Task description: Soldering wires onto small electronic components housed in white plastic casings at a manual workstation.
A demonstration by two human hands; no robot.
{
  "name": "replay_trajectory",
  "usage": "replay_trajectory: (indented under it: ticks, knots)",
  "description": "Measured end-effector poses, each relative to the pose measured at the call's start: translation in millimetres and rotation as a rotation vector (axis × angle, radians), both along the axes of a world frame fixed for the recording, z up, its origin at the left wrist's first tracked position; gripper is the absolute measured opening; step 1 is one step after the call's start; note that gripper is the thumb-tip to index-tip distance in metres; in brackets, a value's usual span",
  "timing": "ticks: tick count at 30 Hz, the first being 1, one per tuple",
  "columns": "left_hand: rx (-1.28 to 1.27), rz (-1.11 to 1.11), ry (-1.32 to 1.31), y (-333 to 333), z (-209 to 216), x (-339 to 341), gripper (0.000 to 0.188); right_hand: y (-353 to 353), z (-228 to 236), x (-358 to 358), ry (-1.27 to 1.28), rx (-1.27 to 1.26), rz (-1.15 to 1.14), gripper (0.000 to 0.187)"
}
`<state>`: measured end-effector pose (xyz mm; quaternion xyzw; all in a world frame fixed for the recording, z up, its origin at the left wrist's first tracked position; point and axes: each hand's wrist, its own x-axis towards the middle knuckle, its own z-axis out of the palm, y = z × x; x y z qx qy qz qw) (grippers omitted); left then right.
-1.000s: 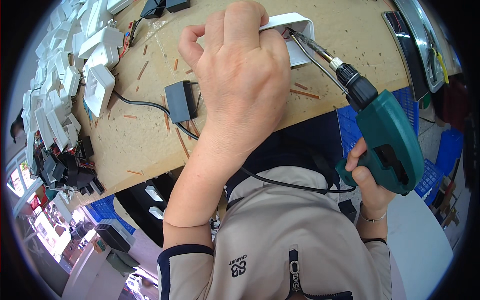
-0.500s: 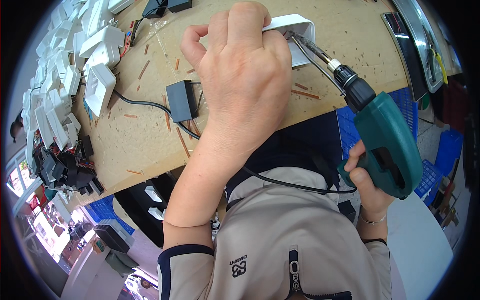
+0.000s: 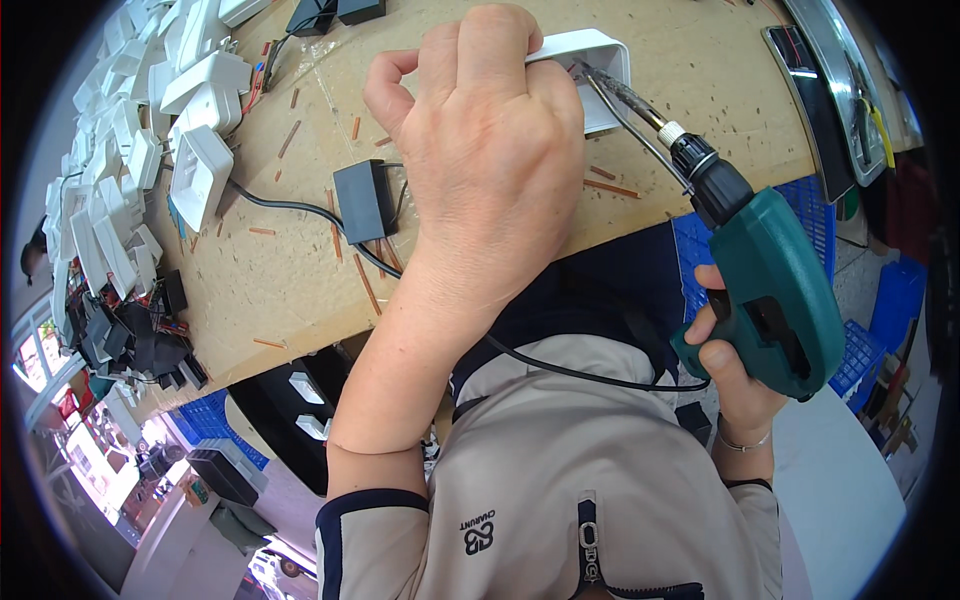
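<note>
My left hand (image 3: 490,165) is closed on a white plastic housing (image 3: 603,118) near the far edge of the view; its fingertips and much of the housing are hidden behind the hand. In my right hand (image 3: 735,375) is a green soldering gun (image 3: 780,285), gripped by its handle. The gun's metal tip reaches into the open side of the housing, close to my left fingers. What the tip touches there is too small to make out. Beside my left wrist lies a black rectangular box (image 3: 364,202) with thin leads running under the hand.
White plastic housings (image 3: 200,180) are heaped along the left, with black boxes and wires (image 3: 130,335) below them. A black cable (image 3: 280,204) crosses the wooden table (image 3: 260,300), among scattered copper-coloured sticks (image 3: 367,285). Blue crates (image 3: 810,215) stand past the right edge.
The soldering gun has barely shifted, its tip still inside the housing. My right fingers have moved slightly on the handle. The left hand holds nearly the same place.
</note>
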<state>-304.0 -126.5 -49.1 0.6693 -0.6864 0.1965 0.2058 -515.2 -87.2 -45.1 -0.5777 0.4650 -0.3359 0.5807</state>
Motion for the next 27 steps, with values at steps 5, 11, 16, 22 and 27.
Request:
replay_trajectory:
  ticks: [5,11,16,22,27]
  knots:
    - [0.003,0.002,0.011,0.3,0.6,-1.2,0.006,1.5,3.4,1.4,0.033,0.075,-0.037,0.063]
    - [0.004,-0.002,0.030,0.4,0.6,-0.6,0.006,2.5,1.1,1.3,0.008,0.024,-0.040,0.062]
    - [0.005,0.001,0.043,0.2,1.1,-1.3,0.006,2.1,2.1,3.4,0.009,0.031,-0.039,0.062]
    - [0.005,-0.001,0.062,0.4,1.3,-0.3,0.005,2.1,0.2,4.4,-0.012,0.030,-0.058,0.063]
    - [0.006,0.000,0.075,-0.5,1.0,0.3,0.005,4.3,1.0,3.1,0.014,0.029,-0.042,0.064]
